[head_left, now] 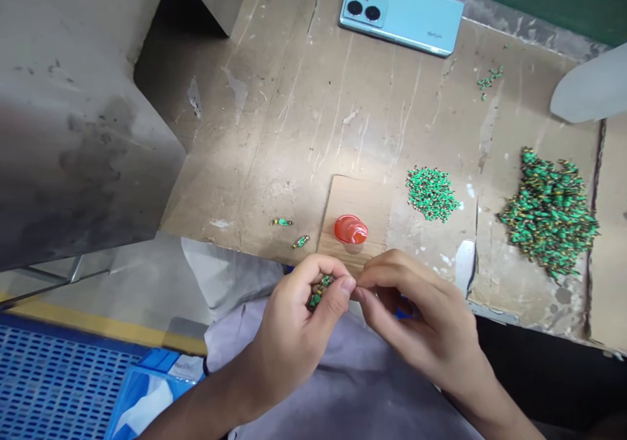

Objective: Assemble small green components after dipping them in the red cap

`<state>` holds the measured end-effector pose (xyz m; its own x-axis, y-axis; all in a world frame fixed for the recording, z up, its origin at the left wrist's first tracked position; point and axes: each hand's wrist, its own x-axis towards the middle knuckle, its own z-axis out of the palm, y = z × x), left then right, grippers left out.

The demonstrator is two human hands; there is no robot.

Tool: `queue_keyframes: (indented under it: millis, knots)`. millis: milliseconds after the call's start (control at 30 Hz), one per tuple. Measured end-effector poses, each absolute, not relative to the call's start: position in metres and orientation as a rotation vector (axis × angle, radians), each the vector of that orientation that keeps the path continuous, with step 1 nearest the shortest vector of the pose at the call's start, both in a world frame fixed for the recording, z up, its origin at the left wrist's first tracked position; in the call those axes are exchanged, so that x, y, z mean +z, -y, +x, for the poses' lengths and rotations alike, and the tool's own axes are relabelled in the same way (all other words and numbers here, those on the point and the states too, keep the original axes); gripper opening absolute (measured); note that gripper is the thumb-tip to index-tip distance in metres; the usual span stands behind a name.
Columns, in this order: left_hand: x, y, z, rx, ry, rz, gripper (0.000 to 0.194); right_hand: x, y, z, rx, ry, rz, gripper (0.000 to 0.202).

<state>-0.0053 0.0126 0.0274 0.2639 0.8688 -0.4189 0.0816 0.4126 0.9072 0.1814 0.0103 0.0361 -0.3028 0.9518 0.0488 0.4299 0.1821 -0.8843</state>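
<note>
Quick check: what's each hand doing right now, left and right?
Left hand: closed on a small bunch of green parts.
Right hand: fingertips pinched at the left thumb; anything held cannot be told.

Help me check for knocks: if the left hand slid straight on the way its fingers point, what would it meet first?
Probably the right hand: the left hand, cupping small green parts, already has its fingertips almost against it.

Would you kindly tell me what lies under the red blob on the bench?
The red blob sits on a small cardboard piece laid on the worn table. Whatever lies beneath that cardboard is covered.
</note>
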Motion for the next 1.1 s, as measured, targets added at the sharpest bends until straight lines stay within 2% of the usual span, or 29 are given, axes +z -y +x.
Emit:
queue_keyframes:
  millis: [300,567,933,1100]
  knots:
    - [0.027,-0.01,-0.005,0.734,-1.062,0.753,0.019,0.022,-0.012,0.185,1.071,1.739,-1.263,0.015]
    - [0.027,-0.019,-0.019,0.807,-0.749,0.297,0.014,0.0,-0.031,0.201,0.607,1.792,-1.42,0.014]
    - [0.017,-0.018,-0.031,0.769,-0.661,0.212,0.008,-0.008,-0.034,0.197,0.623,1.753,-1.417,0.014]
    - [0.016,-0.019,-0.027,0.758,-0.679,0.245,0.015,-0.007,-0.035,0.197,0.646,1.752,-1.426,0.015]
